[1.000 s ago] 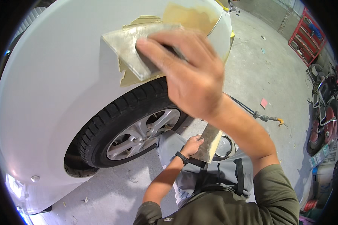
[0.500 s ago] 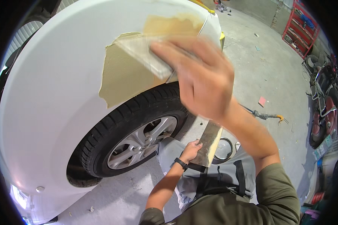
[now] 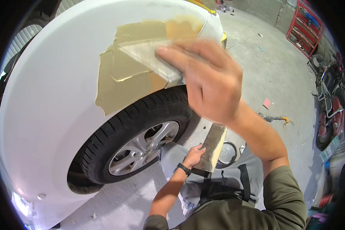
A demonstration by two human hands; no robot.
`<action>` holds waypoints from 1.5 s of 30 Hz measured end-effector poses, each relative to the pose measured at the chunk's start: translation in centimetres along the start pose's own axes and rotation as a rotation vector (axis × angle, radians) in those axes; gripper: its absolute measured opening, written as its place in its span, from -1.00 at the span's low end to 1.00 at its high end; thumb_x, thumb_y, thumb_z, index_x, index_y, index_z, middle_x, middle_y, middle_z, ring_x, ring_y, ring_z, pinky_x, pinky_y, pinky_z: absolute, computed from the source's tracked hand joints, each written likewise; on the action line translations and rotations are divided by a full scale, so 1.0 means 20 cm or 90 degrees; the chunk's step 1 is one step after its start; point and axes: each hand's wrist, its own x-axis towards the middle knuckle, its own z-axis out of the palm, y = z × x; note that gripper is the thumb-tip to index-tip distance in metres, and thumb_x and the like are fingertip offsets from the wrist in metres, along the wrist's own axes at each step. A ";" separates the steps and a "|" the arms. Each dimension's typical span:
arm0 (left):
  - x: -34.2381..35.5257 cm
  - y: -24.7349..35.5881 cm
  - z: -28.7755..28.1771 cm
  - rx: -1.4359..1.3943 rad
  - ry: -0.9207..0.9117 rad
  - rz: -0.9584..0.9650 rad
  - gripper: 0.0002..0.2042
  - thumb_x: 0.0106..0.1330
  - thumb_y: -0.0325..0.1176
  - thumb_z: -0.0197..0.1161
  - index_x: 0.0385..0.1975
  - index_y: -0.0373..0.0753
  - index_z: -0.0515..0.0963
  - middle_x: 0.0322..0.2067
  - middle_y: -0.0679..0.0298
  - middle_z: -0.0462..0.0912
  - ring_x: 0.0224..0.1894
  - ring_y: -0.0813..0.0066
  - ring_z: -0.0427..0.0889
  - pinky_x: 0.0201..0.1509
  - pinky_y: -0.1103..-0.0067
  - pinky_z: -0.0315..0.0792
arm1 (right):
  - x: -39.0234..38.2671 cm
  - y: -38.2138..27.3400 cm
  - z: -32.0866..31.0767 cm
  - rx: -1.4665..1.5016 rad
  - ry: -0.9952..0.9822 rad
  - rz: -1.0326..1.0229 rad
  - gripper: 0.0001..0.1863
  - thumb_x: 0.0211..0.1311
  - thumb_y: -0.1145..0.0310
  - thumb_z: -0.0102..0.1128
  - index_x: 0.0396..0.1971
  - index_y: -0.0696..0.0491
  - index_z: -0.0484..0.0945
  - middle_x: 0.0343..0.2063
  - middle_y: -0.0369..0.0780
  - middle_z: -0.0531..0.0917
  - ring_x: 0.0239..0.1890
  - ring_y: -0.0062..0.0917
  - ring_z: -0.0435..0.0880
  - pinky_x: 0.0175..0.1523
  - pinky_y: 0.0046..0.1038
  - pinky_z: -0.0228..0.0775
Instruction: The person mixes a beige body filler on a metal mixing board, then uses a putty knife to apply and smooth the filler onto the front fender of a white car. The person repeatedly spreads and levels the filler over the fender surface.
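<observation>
My right hand (image 3: 214,80), blurred, grips a pale spreader (image 3: 145,53) against the beige filler (image 3: 119,92) on the white car panel (image 3: 46,88). Behind the spreader, an orange-tan patch (image 3: 182,27) shows along the panel’s upper part. The filled area lies just above the tyre (image 3: 107,138) and its silver wheel. Low in the view, my left hand (image 3: 193,157) holds a long, dark flat board (image 3: 211,151) with cream filler along one edge. A round tin (image 3: 226,155) stands beside the board, near my knee.
A hose with a grey fitting (image 3: 272,118) and a pink square (image 3: 266,103) lie on the concrete floor (image 3: 257,61). A red tool rack (image 3: 301,30) stands at the upper right, with piled equipment (image 3: 329,107) along the right side.
The beige filler covers a wider area, spreading left, down and higher up the panel. My right hand and spreader have shifted right and slightly down. My left hand has stayed low with the board.
</observation>
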 end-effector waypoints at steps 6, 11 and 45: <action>-0.01 0.02 0.01 -0.015 0.024 0.037 -0.59 0.65 -0.30 0.20 0.32 -0.48 0.55 0.14 0.20 0.76 0.12 0.54 0.64 0.27 0.53 0.48 | -0.05 -0.02 0.22 0.013 0.068 -0.013 -0.60 0.01 0.61 0.33 -0.08 0.03 0.82 -0.20 -0.29 0.74 -0.18 -0.34 0.73 -0.09 -0.30 0.68; -0.03 0.02 0.03 0.013 0.052 0.121 -0.65 0.62 -0.33 0.20 0.22 -0.45 0.62 0.09 0.18 0.80 0.07 0.44 0.70 0.23 0.44 0.52 | -0.34 -0.22 0.32 0.001 0.098 0.005 -0.56 0.02 0.45 0.42 -0.01 0.04 0.84 -0.09 -0.28 0.74 -0.04 -0.37 0.75 0.20 -0.02 0.70; 0.04 -0.08 -0.02 -0.062 -0.011 0.011 -0.49 0.65 -0.31 0.21 0.41 -0.61 0.40 0.12 0.11 0.76 0.10 0.51 0.68 0.23 0.53 0.52 | -0.23 0.06 0.19 0.023 0.081 0.084 -0.64 0.11 0.57 0.36 -0.07 0.02 0.84 -0.23 -0.32 0.74 -0.18 -0.35 0.73 -0.04 -0.33 0.70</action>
